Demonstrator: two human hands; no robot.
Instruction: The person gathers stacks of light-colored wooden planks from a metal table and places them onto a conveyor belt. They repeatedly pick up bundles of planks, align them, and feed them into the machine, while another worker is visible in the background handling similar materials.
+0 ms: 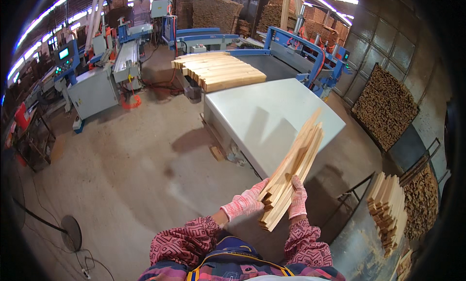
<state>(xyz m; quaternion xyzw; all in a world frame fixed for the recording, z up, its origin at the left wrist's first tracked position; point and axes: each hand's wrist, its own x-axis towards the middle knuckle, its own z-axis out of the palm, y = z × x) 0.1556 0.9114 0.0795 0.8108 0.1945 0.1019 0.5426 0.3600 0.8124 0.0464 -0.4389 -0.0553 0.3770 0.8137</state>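
A bundle of long pale wooden strips [296,165] is held between my two gloved hands, tilted away from me over the near right part of a light grey machine table [242,106]. My left hand [246,201], in a pink and white knit glove, grips the bundle's left side close to its near end. On the other side my right hand [298,197] presses against the strips, its thumb on top. Both hands are closed around the wood, and the fingers underneath are hidden. The strips' near ends are uneven and stick out between my hands.
A row of wooden strips [221,71] lies at the table's far side, by a blue machine frame [318,62]. At right, more strips [388,210] are stacked on a metal bench [350,249]. A grey cabinet [94,96] stands left; a round black base [72,233] with cables lies lower left.
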